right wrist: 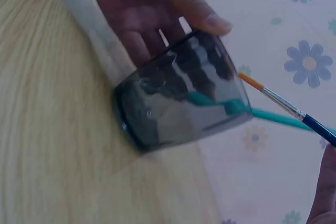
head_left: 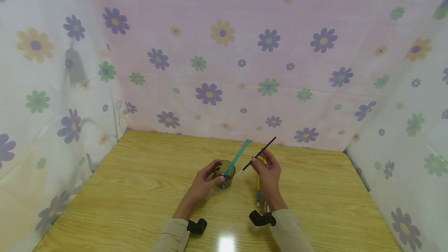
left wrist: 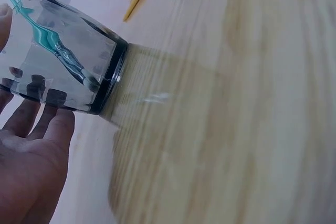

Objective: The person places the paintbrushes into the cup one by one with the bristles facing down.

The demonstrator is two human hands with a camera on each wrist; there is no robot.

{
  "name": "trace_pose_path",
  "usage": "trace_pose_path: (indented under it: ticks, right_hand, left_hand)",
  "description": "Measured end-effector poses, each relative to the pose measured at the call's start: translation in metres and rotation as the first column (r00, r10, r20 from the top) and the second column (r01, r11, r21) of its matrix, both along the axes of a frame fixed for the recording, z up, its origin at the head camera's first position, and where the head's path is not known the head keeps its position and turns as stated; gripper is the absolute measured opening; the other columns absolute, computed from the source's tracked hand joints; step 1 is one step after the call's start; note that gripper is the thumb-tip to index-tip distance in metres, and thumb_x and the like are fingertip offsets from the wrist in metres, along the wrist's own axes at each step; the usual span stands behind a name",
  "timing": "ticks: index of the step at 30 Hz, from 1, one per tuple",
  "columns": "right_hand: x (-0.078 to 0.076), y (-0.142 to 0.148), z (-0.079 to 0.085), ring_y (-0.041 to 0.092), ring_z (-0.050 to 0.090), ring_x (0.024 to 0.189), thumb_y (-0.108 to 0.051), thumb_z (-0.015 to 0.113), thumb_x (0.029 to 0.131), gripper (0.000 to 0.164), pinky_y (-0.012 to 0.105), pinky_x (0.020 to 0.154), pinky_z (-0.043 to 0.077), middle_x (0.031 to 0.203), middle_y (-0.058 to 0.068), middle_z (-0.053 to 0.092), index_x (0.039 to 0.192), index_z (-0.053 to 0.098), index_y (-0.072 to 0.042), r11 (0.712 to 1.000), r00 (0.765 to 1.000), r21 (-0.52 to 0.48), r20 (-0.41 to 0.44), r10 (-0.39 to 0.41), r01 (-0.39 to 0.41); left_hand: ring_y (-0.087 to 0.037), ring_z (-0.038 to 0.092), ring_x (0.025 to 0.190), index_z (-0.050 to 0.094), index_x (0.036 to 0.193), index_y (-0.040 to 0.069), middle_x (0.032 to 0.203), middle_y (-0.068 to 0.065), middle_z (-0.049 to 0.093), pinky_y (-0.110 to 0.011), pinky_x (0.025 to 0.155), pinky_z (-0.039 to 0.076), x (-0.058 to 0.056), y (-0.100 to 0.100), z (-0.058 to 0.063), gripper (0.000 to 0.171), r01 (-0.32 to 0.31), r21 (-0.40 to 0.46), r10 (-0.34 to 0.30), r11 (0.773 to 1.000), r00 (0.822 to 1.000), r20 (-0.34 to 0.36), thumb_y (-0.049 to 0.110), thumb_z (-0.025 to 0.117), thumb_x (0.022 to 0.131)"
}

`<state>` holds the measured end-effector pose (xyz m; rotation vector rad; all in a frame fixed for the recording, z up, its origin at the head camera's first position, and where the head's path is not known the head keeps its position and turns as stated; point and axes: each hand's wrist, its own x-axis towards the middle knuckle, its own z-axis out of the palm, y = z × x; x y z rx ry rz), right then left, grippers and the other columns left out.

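A tinted clear glass [head_left: 226, 184] stands on the table, its rim toward the back. My left hand [head_left: 202, 184] holds it from the left, thumb at the near side and fingers around the far side. Inside lean teal-handled paintbrushes [head_left: 238, 156], bristles down at the bottom, as the left wrist view shows through the glass [left wrist: 79, 45]. My right hand [head_left: 270, 172] pinches a dark blue paintbrush [head_left: 268, 143] by its handle. Its orange bristle tip [right wrist: 250, 81] points down-left, close beside the rim in the right wrist view.
More paintbrushes [head_left: 258, 185], some with yellow handles, lie on the wooden table [head_left: 140, 189] under and beside my right hand, partly hidden by it. Flowered cloth [head_left: 238, 55] hangs along the back and both sides of the table.
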<state>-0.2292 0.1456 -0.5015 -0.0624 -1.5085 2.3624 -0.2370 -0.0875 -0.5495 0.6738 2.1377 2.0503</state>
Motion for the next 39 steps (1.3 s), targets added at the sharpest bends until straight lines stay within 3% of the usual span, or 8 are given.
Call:
trace_pose_path:
  ticks: [8,15,24,30,39]
  right_hand:
    - [-0.008,-0.019,0.010,0.012,0.069,0.092,0.017,0.063,0.090,0.037,0.026,0.082,0.062,0.109,0.007,0.060,0.119,0.062,-0.006,1.000,0.997,-0.024,-0.080,-0.014,0.012]
    - [-0.014,-0.027,0.003,0.013,0.068,0.095,0.015,0.065,0.091,0.036,0.025,0.081,0.062,0.109,0.008,0.060,0.122,0.062,-0.003,0.999,0.999,0.027,-0.040,-0.035,0.036]
    - [-0.018,-0.038,-0.005,0.011,0.067,0.093,0.014,0.064,0.092,0.038,0.024,0.079,0.061,0.104,0.003,0.061,0.129,0.056,0.010,0.998,0.999,0.054,-0.029,-0.030,0.032]
    - [-0.017,-0.041,-0.008,0.013,0.067,0.095,0.009,0.066,0.094,0.037,0.025,0.081,0.061,0.108,0.006,0.062,0.129,0.057,0.009,0.996,0.999,0.087,-0.031,-0.013,0.016]
    - [-0.014,-0.043,-0.012,0.015,0.069,0.100,0.005,0.067,0.095,0.034,0.028,0.085,0.061,0.122,0.021,0.063,0.129,0.063,0.005,0.988,1.000,0.152,0.013,0.009,-0.010]
  left_hand:
    - [-0.042,0.035,0.147,0.030,0.159,0.000,0.158,-0.025,0.038,-0.060,0.121,0.027,0.002,0.001,0.006,0.070,0.017,0.002,-0.017,1.000,1.000,0.025,0.012,0.065,0.100]
    - [-0.041,0.036,0.147,0.030,0.159,0.000,0.157,-0.024,0.040,-0.059,0.121,0.028,0.001,0.002,0.008,0.070,0.004,-0.017,-0.003,1.000,0.999,0.032,0.014,0.066,0.101]
    - [-0.041,0.038,0.146,0.031,0.158,-0.001,0.156,-0.024,0.041,-0.061,0.120,0.028,-0.002,0.002,0.009,0.069,-0.007,-0.017,0.008,1.000,0.999,0.033,0.014,0.066,0.100]
    - [-0.037,0.038,0.147,0.031,0.159,0.003,0.157,-0.020,0.042,-0.057,0.122,0.027,-0.003,0.001,0.010,0.071,-0.012,-0.014,0.013,1.000,0.997,0.076,0.016,0.067,0.100]
    - [-0.041,0.038,0.146,0.031,0.158,-0.001,0.156,-0.025,0.041,-0.061,0.120,0.029,-0.003,0.000,0.012,0.069,-0.007,-0.005,0.007,1.000,0.999,0.043,0.014,0.066,0.100]
